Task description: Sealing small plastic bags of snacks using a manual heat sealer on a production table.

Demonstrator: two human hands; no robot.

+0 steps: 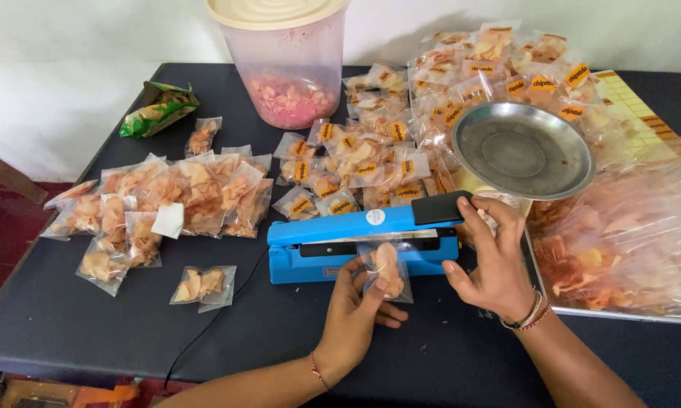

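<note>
Surface: dark table (pixel 68 317) against a white wall, as I see it from the head camera.
Left hand (pixel 355 310): fingers pinch a small clear pouch (pixel 386 268) of chips, its top edge in the blue sealer (pixel 355 242).
Right hand (pixel 495 261): fingers curled over the sealer's black handle.
Done: labelled packs (pixel 371 162) heaped behind the sealer.
Left: I judge the unlabelled packs (pixel 174 196) at left unfinished.
Containers: lidded tub (pixel 287 68) holds pink chips low down; steel bowl (pixel 522 151) looks empty.
</note>
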